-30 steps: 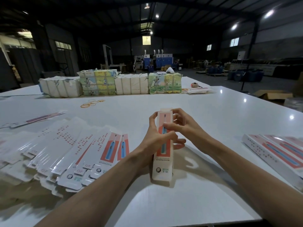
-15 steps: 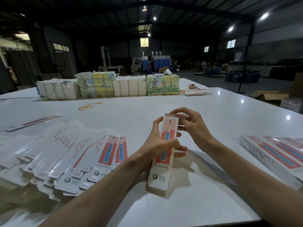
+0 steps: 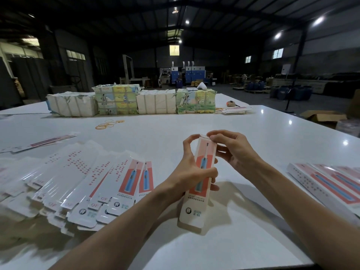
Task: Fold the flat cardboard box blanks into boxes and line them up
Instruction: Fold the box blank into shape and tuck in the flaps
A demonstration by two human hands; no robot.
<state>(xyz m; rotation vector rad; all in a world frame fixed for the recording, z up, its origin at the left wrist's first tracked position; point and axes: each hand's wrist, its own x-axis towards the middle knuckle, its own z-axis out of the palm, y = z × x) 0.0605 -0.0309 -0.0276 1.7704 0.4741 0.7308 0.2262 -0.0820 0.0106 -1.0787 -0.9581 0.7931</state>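
Observation:
A long narrow white box [image 3: 194, 209] with a red panel and a blue toothbrush print is held above the white table [image 3: 175, 137], tilted with its top end away from me. My left hand [image 3: 191, 172] wraps around its middle. My right hand [image 3: 231, 151] pinches the flap at its far top end. A fanned pile of flat blanks [image 3: 78, 184] lies to the left. Folded boxes [image 3: 329, 186] lie side by side at the right edge.
Wrapped bundles [image 3: 132, 102] stand in a row along the far side of the table. Rubber bands [image 3: 109, 123] lie loose in front of them. A few more flat blanks [image 3: 42, 142] sit at the far left. A small stack of cards [image 3: 236, 110] lies far right.
The box has tilted further, its top leaning right. My right hand has moved from the box's front to its top end, fingers now on the flap.

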